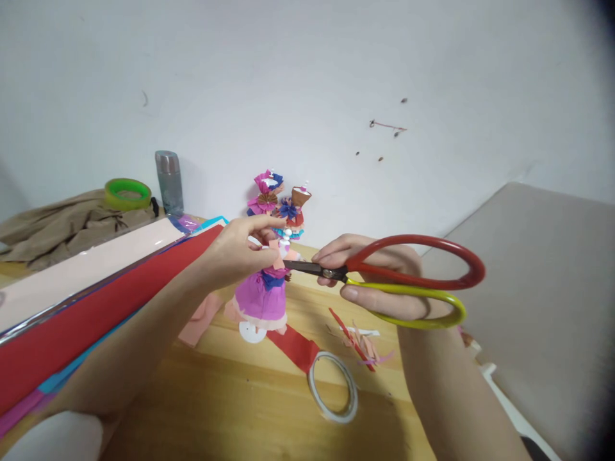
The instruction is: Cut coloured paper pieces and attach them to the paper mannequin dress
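Observation:
In my right hand (375, 269) is a pair of scissors (413, 282) with one red and one yellow handle loop. Its dark blades point left and meet a small peach strip of paper (277, 255). That strip is pinched between the fingers of my left hand (250, 243), which is closed. Right behind and below stands a doll in a purple paper dress (262, 298) with a blue sash and peach hem, on a white round base (252, 331). My left fingers partly cover its upper part.
More paper-dressed figures (295, 205) stand by the wall. Left lie coloured paper sheets (120, 288), a green tape roll (127, 193) on brown cloth (57, 224) and a bottle (169, 182). In front are a tape ring (333, 387), red paper (295, 349) and paper scraps (360, 342).

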Available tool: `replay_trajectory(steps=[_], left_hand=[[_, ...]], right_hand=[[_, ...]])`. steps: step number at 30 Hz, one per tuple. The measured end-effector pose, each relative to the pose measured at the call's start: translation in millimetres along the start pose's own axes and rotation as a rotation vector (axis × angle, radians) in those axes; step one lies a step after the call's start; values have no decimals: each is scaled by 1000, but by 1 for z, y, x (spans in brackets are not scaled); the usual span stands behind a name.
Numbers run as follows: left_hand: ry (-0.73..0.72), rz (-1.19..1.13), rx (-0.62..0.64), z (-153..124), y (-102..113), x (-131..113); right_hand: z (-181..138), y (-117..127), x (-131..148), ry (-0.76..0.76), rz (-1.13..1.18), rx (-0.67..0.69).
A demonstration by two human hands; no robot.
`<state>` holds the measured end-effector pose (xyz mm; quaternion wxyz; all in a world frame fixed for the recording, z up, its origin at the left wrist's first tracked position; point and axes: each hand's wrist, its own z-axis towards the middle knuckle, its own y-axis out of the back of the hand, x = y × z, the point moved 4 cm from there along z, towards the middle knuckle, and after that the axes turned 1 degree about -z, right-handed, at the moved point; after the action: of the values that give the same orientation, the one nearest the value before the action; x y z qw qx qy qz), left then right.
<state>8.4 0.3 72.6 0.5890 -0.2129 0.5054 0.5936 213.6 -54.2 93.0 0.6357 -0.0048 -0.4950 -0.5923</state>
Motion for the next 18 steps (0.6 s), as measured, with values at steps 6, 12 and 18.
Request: replay_trajectory(steps=[6, 12, 18], left_hand=[[-29, 46, -12, -1, 1, 0], [-55, 68, -38, -2, 1, -2], [-44, 76, -41, -2, 1, -2]], right_hand=[[1, 2, 10, 46, 34, -56], [0, 1, 10, 42, 19, -31], [5, 2, 9, 31, -79, 8]])
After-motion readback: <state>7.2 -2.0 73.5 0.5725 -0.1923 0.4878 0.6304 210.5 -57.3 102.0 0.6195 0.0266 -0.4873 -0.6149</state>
